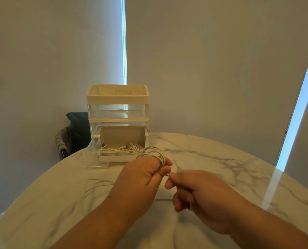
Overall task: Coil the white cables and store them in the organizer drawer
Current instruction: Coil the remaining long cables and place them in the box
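1. Marble table (221, 168): the organizer (117, 99) sits at 12 o'clock, by the far edge.
2. Its bottom drawer (113, 158) is pulled out, with stored cables (124, 150) inside.
3. Left hand (140, 178) is clamped on a looped white cable (156, 151), at 6 o'clock of the drawer.
4. Right hand (199, 193), at 3 o'clock of the left, pinches what looks like its tail end.
5. A loose cable (95, 184) lies at 9 o'clock of the left hand. Can't tell if it's the same one.
6. My guess: the coil's nearly finished. Next is tucking the tail and dropping it in the drawer without it springing open.

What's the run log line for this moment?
left hand: holds cable coil | right hand: pinches coil's end | drawer: open, stored cables inside
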Available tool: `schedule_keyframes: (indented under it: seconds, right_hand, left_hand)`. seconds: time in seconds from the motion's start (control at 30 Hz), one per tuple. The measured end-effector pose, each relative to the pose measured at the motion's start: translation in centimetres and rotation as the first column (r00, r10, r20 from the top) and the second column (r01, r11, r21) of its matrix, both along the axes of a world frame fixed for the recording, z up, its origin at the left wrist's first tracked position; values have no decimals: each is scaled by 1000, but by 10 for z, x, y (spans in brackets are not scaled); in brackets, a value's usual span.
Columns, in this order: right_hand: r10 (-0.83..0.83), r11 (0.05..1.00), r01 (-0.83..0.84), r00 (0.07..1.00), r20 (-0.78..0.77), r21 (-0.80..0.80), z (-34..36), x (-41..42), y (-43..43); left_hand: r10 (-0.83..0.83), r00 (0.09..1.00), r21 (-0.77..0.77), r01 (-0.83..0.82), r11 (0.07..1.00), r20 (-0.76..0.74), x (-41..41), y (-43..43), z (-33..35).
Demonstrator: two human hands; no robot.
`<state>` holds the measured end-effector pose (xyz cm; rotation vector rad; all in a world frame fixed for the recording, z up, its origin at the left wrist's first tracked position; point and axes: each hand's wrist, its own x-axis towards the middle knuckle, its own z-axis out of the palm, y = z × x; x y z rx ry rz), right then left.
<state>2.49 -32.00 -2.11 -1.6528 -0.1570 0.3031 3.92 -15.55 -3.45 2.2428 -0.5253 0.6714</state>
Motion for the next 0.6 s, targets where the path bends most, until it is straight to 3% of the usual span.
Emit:
schedule_keyframes:
  seconds: [0.07, 0.13, 0.23, 0.3, 0.37, 0.43, 0.53, 0.6]
  right_hand:
    - [110, 968, -77, 986, -127, 239, 6, -3, -2]
    - [186, 958, -151, 974, -130, 242, 9, -4, -6]
    - [90, 995, -88, 994, -54, 46, 7, -1, -9]
    - [-26, 978, 58, 987, 159, -201, 8, 2, -11]
    - [-60, 871, 271, 887, 458, -411, 9, 6, -17]
    - [31, 742, 390, 793, 609, -545, 14, 6, -22]
    - [224, 504, 414, 785, 578, -758, 19, 4, -24]
    - [260, 437, 403, 799, 542, -804, 25, 3, -26]
  left_hand:
    - [-14, 999, 56, 15, 998, -29, 2, -1, 2]
    - [-19, 998, 61, 23, 998, -64, 5, 0, 2]
    - [-45, 997, 105, 52, 993, -70, 3, 0, 3]
    - [-82, 993, 164, 95, 982, -83, -1, -2, 1]
    - [-74, 982, 206, 109, 972, -173, -5, -4, -2]
    - [-10, 975, 285, 74, 956, -221, -2, -8, -6]
    - [127, 968, 391, -34, 920, -215, 10, -12, -11]
    - [206, 945, 418, -85, 904, -252, 15, -10, -14]
